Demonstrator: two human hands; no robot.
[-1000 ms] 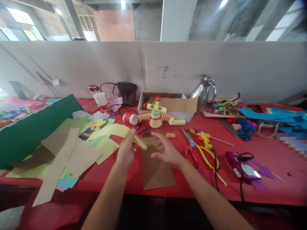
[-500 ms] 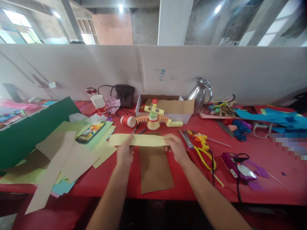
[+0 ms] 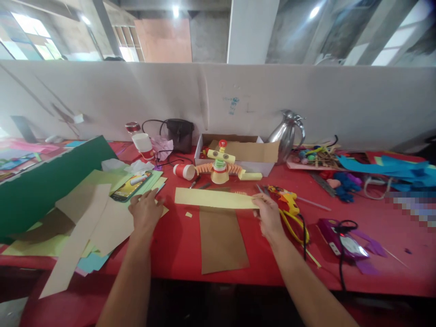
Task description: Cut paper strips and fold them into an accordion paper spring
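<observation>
My right hand pinches the right end of a long pale yellow paper strip, which lies flat across the red table above a brown paper sheet. My left hand rests with fingers loosely curled on the pile of yellow and tan papers to the left, apart from the strip. A phone lies just beyond that hand. A small paper robot figure stands behind the strip.
Scissors and a yellow glue gun lie right of my right hand, with a purple tool and cord further right. A cardboard box, metal jug, red cup, black bag and green board stand around.
My left hand let go of the yellow strip and moved left onto the paper pile. My right hand drew the strip to the right and laid it flat.
</observation>
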